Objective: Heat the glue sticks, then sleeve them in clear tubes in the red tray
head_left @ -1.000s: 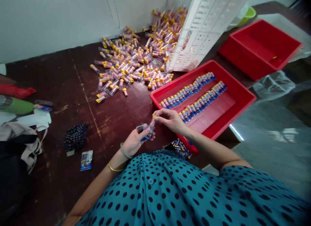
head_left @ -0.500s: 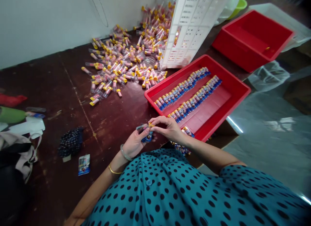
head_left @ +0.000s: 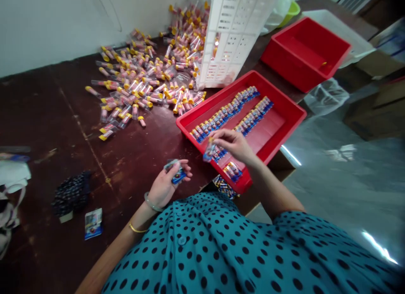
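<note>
My left hand (head_left: 168,180), palm up over the dark table, is closed with its thumb on some blue printed sachets (head_left: 179,176). A yellow-capped tube in a small blue wrapper (head_left: 209,150) hangs from the fingertips of my right hand (head_left: 232,143), above the near left side of a shallow red tray (head_left: 278,129). Inside that tray, rows of similar wrapped tubes (head_left: 226,112) lie side by side, with a short group (head_left: 232,171) at the near corner. My right hand hides part of the middle row.
Loose yellow-capped pink tubes (head_left: 142,83) lie heaped by the wall, beside an upright white plastic crate (head_left: 234,41). A deeper red bin (head_left: 303,53) stands at the back right. On the left are a dark patterned cloth (head_left: 71,193) and a blue-and-white packet (head_left: 93,223).
My hands have moved apart. The right has carried a wrapped tube from the left hand to over the tray, while the left keeps its sachets. The view has shifted slightly right.
</note>
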Tool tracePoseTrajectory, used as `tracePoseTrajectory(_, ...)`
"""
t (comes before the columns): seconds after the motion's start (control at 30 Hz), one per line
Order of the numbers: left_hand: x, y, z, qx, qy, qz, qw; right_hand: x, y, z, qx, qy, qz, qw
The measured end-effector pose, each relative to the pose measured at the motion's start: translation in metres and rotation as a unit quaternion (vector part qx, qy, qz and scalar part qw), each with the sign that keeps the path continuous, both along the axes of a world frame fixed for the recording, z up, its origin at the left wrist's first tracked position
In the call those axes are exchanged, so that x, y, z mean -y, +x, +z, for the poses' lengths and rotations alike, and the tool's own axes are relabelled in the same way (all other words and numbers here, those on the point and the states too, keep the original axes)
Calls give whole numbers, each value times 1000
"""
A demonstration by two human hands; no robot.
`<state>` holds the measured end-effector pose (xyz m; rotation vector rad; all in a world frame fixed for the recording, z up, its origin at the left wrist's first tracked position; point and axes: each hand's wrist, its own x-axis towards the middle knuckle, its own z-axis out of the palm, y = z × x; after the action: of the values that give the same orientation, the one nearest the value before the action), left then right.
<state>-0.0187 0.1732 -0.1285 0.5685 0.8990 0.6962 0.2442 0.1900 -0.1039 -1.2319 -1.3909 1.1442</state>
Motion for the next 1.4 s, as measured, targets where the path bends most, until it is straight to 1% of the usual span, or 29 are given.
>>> tracePoseTrajectory(0.07,-1,-4,-5,-16,7,12,1000,-4,50,-2,125,-64,-11,990)
tracePoseTrajectory(0.1,-2,-7,-7,-25,8,12,1000,-2,71,-7,206,-105,-13,973)
tracePoseTrajectory(0.13,-2,-10,-9,-34,9,9,999,2,88,-14,283,-147,-4,948)
tracePoseTrajectory(0.17,-1,-13,-10,-45,10,5,999,8,100,-21,339,-187,17,922)
tracePoseTrajectory(0.2,0,-16,-11,-55,9,1,998,15,106,-29,369,-223,47,901)
tracePoseTrajectory(0.23,1,-19,-11,-64,6,-3,998,21,108,-36,370,-251,82,891)
tracePoseTrajectory(0.27,2,-22,-11,-69,1,-6,998,25,107,-42,354,-261,107,891)
tracePoseTrajectory(0.3,3,-26,-11,-72,-5,-10,997,25,104,-46,346,-256,110,896)
tracePoseTrajectory(0.33,4,-28,-12,-71,-11,-12,997,21,99,-47,355,-230,96,901)
tracePoseTrajectory(0.4,4,-32,-16,-63,-14,-17,998,-1,87,-40,376,-152,68,912)
tracePoseTrajectory(0.47,1,-33,-21,-61,-2,-16,998,-39,67,-23,389,-63,55,917)
tracePoseTrajectory(0.5,0,-33,-23,-63,9,-12,998,-62,53,-12,402,-29,54,914)
tracePoseTrajectory(0.57,-3,-31,-25,-74,27,2,997,-111,18,5,446,6,48,894)
tracePoseTrajectory(0.6,-4,-31,-25,-80,33,12,996,-135,-2,10,490,-5,41,871)
tracePoseTrajectory(0.67,-5,-30,-25,-84,33,41,995,-178,-42,11,529,-30,36,847)
tracePoseTrajectory(0.73,-5,-32,-23,-75,17,77,994,-211,-78,2,555,-56,34,829)
tracePoseTrajectory(0.77,-5,-35,-23,-69,5,94,993,-221,-92,-4,564,-65,35,822)
tracePoseTrajectory(0.83,-5,-43,-23,-68,-11,124,990,-233,-114,-13,576,-72,44,813)
tracePoseTrajectory(0.9,-6,-56,-23,-85,-8,156,984,-235,-124,-19,576,-70,68,812)
tracePoseTrajectory(1.0,-10,-75,-24,-102,18,217,971,-225,-128,-22,556,-49,117,821)
tracePoseTrajectory(1.03,-12,-81,-24,-98,23,232,967,-219,-128,-22,543,-33,130,829)
tracePoseTrajectory(1.07,-14,-85,-25,-89,26,240,966,-212,-128,-21,518,-7,140,844)
tracePoseTrajectory(1.1,-16,-89,-26,-82,29,243,966,-203,-129,-20,479,26,152,864)
tracePoseTrajectory(1.17,-20,-90,-28,-76,35,240,967,-178,-134,-16,361,100,197,906)
tracePoseTrajectory(1.2,-22,-89,-29,-81,42,238,967,-164,-137,-14,295,131,226,919)
tracePoseTrajectory(1.23,-23,-86,-30,-92,51,237,966,-148,-141,-11,241,153,257,924)
tracePoseTrajectory(1.27,-23,-83,-31,-105,62,234,965,-132,-145,-7,208,163,283,922)
tracePoseTrajectory(1.33,-24,-74,-32,-128,87,224,962,-104,-153,-3,189,168,313,915)
tracePoseTrajectory(1.4,-23,-68,-31,-137,110,221,959,-85,-157,-1,195,166,314,914)
